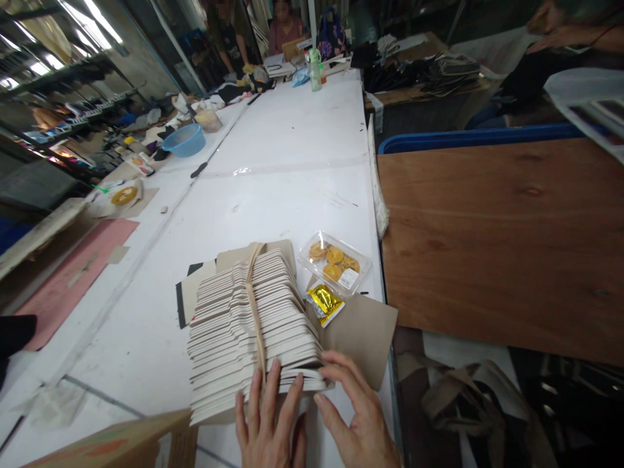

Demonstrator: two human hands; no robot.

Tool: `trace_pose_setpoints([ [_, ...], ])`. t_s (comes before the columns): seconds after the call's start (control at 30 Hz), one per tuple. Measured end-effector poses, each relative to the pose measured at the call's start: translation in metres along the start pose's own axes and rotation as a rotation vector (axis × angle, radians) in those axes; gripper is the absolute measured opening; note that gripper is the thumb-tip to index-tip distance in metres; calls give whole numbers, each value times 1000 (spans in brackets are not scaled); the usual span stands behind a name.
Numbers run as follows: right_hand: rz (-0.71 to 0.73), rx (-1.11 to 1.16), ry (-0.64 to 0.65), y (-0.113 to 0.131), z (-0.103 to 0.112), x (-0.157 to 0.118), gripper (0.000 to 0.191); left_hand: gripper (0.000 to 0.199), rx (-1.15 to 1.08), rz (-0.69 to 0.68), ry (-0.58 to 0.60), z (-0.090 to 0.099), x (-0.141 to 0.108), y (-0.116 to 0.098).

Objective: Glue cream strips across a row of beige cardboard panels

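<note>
Left hand is held palm-down at the near end of the pale stack; right hand is angled in at its near right corner. Stack is set on the white bench, left of the snack tray and gold packet. Long axis is pointed away from the body, layer edges run crosswise, tan band stretched lengthwise over the top. Left fingers are spread, tips rested on the nearest layers, nothing gripped. Right thumb and forefinger are parted at the corner; whether any layer is lightly pinched cannot be told.
</note>
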State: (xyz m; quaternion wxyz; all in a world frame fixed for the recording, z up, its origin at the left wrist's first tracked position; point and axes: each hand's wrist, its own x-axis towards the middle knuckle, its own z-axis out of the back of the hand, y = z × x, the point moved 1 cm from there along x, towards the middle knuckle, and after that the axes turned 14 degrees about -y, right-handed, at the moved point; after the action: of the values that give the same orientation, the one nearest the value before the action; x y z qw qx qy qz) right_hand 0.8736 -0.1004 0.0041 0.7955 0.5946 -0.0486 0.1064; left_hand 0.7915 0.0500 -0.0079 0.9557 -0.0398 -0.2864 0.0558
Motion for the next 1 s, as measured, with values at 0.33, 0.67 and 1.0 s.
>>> trace_pose_setpoints([
  [0.33,49,26,-45,-1,-4,-3,23,63,-11,20,4,1,1,-1],
  [0.67,109,-6,-104,4,-2,-1,22,64,-18,23,-2,1,2,-2],
  [1.0,1,62,-110,3,-3,1,24,67,85,-46,20,4,5,-4],
])
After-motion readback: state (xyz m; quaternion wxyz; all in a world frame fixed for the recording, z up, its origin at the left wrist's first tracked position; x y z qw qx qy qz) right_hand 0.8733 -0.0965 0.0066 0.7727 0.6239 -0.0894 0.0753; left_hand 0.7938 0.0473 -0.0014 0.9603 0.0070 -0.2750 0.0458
